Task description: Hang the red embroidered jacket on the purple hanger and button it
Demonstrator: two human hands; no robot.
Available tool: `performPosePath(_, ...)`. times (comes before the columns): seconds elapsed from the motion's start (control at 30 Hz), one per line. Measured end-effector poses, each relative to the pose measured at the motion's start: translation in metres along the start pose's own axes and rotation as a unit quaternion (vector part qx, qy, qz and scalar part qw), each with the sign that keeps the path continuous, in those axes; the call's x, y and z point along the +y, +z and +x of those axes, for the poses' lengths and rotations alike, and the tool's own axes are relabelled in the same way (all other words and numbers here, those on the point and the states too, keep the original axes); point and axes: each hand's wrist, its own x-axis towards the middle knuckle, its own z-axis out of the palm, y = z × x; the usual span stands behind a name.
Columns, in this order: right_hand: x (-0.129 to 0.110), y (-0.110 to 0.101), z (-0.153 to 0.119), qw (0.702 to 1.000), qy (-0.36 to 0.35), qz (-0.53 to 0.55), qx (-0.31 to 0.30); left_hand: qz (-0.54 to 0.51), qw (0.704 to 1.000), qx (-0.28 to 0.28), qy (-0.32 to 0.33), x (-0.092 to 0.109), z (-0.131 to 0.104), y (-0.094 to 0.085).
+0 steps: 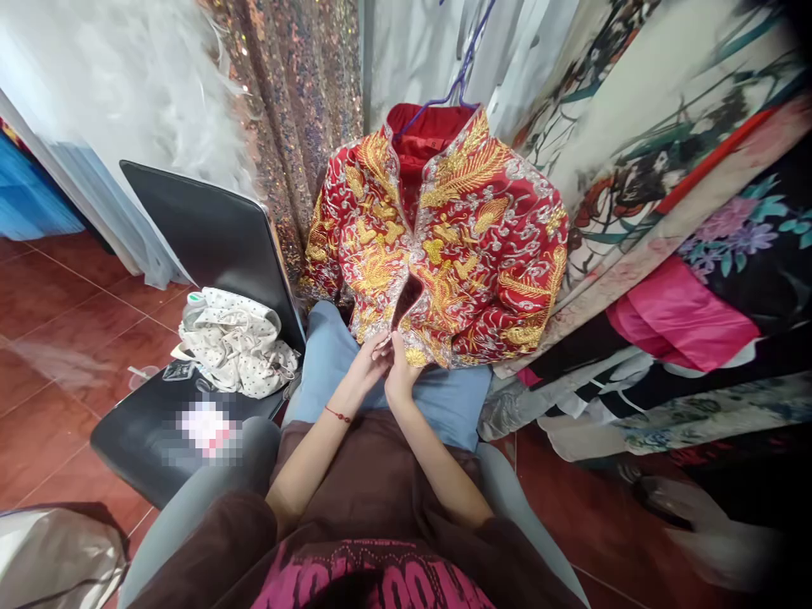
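Observation:
A red jacket [444, 245] with gold and silver embroidery hangs on a purple hanger [466, 72] right before me. Its stand collar lies open, and a gap shows in the front below the chest. At the bottom of the front opening, my left hand [371, 364] pinches one front edge of the jacket. My right hand [399, 372] closes on the other edge, its fingertips nearly meeting those of the left. What exactly lies between the fingertips is too small to make out. The jacket's lower part rests over my lap, on blue-grey trousers [326, 351].
To the left stands a black chair [209, 237] with a bundled dotted cloth [238, 342] and small items on its seat. Sequined fabric [304, 76] and white feathery garments [152, 76] hang behind. Printed garments [634, 161] crowd the right side. A pale bag [57, 558] sits lower left.

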Motion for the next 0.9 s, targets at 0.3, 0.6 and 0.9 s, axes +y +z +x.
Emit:
performPosePath(0.3, 0.002, 0.0, 0.0, 1.0, 0.012, -0.011, -0.019, 0.011, 1.0, -0.009, 0.014, -0.004, 0.005, -0.009)
performPosePath(0.6, -0.001, 0.0, 0.0, 1.0, -0.004, 0.003, -0.002, 0.05, 0.997, 0.004, 0.062, -0.008, 0.001, -0.007)
performPosePath(0.9, 0.0, -0.001, 0.007, 0.999, -0.02, -0.027, -0.018, 0.064, 0.995, -0.004, 0.08, 0.001, -0.005, 0.011)
